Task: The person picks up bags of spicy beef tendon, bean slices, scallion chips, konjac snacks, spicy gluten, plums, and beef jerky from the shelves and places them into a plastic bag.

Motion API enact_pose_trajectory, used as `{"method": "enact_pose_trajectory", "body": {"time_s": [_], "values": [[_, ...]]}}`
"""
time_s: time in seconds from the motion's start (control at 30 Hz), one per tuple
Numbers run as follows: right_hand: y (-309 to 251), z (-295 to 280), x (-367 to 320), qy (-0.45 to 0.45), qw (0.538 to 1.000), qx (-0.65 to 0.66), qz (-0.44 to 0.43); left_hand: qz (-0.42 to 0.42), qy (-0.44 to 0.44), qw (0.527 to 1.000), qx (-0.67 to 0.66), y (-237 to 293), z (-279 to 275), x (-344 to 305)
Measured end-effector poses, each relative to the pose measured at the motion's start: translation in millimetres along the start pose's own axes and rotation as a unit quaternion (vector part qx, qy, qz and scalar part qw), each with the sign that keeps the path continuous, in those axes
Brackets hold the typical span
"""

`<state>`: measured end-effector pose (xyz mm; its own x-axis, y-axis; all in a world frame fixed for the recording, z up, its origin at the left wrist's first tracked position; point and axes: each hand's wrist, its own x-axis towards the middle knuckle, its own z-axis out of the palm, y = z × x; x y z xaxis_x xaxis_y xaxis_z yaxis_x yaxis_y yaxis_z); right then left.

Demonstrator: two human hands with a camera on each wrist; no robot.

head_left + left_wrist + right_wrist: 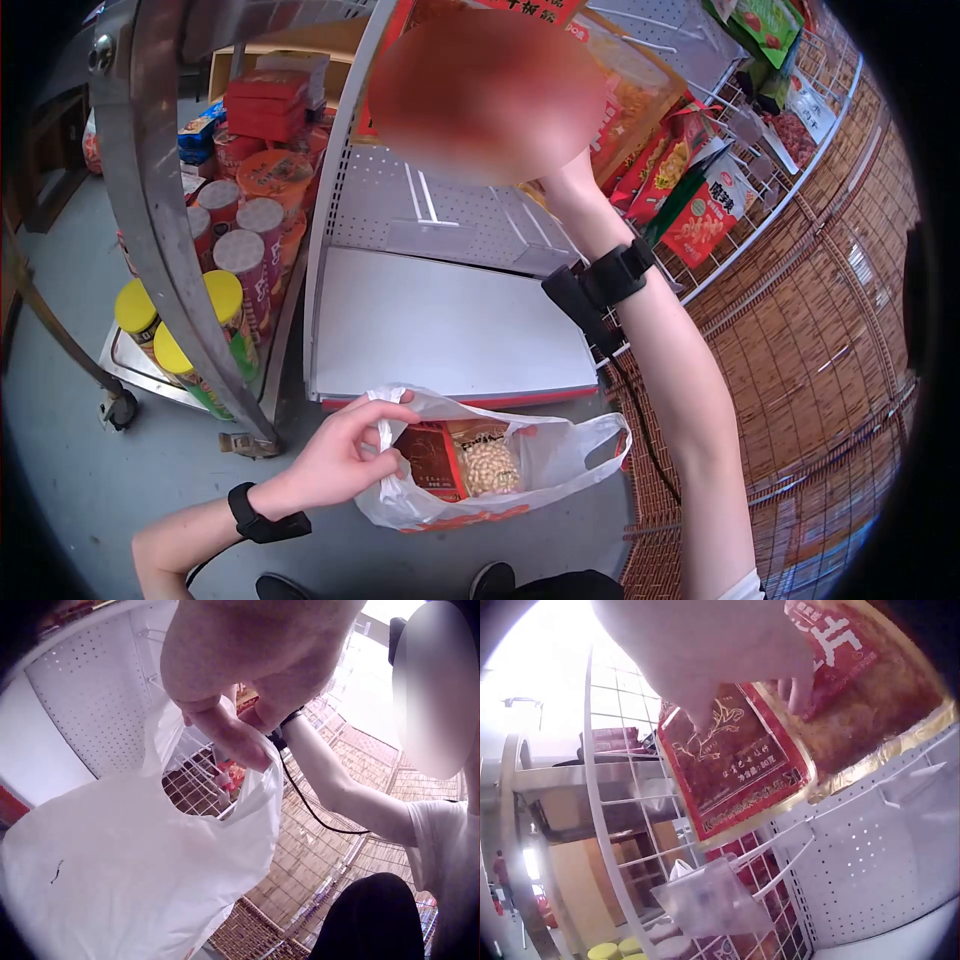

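Note:
My left hand grips the rim of a white plastic carrier bag by one handle, seen close up in the left wrist view. Inside the bag lie a dark red packet and a clear pack of pale nuts or beans. Raised at the rack, my right hand holds a red and gold snack packet, fingers over its upper part. Beside it is a larger red and gold packet. In the head view a blur hides most of the right hand.
White hooks stick out of the perforated panel above a white shelf. Red snack bags hang at the right by a woven screen. A metal trolley with canisters stands at the left.

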<state>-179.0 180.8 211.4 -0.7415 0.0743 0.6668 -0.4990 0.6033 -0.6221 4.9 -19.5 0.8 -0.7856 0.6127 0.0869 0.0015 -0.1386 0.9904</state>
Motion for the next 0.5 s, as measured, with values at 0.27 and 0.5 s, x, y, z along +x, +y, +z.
{"method": "enact_pose_trajectory", "body": {"time_s": [0.27, 0.5], "values": [[20, 0, 17, -0.109, 0.987, 0.106, 0.058, -0.010, 0.011, 1.000, -0.005, -2, -2, 1], [22, -2, 17, -0.229, 0.963, 0.136, 0.038, 0.014, 0.031, 0.999, -0.031, -5, 1, 6]]}}
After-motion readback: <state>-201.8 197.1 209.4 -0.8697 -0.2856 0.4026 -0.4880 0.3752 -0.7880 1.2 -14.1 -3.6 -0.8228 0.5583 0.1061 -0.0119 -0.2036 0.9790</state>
